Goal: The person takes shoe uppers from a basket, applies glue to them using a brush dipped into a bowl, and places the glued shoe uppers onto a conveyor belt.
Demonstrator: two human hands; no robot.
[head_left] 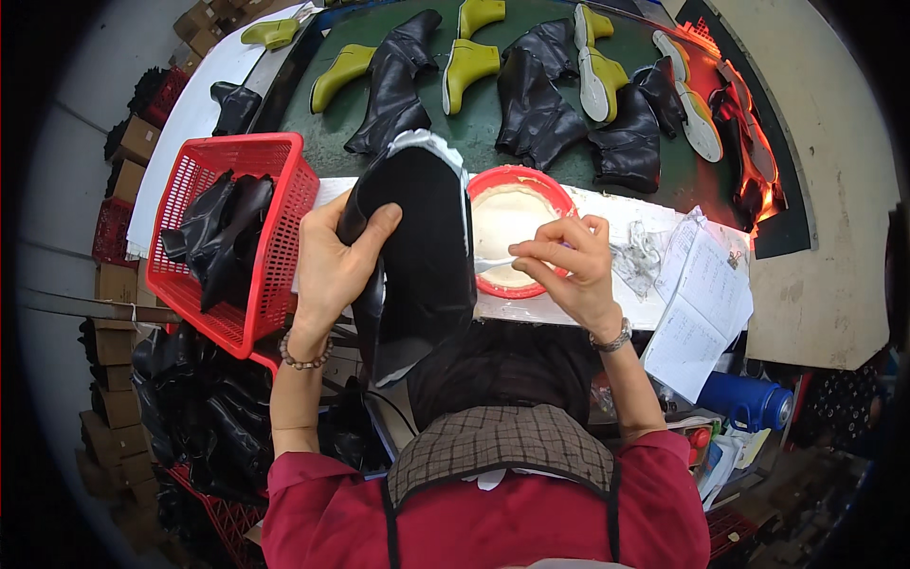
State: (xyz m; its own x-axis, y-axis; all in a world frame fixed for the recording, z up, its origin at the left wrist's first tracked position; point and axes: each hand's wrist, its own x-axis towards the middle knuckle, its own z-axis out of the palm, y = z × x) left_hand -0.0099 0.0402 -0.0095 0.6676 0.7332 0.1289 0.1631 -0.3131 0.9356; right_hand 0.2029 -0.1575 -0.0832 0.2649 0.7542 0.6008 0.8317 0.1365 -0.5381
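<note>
My left hand [327,261] grips a black boot upper [422,247], fingers behind it and thumb pressed on its dark lining. White paste coats the upper's top edge and runs down its right side. Pinched in my right hand [576,270] is a thin white-handled tool [493,263], perhaps a brush. Its tip meets the upper's right edge, where I cannot make out its shape. Just behind that hand sits a red bowl [512,174] of cream-coloured paste [502,220], partly covered by the upper and my fingers.
Left, a red basket [301,180] holds black uppers. Across the green conveyor [332,133] lie black uppers, yellow-green boot lasts [471,71] and soles [700,123], with a red glow at right. A notebook [706,294] and a blue flask [744,403] are at my right.
</note>
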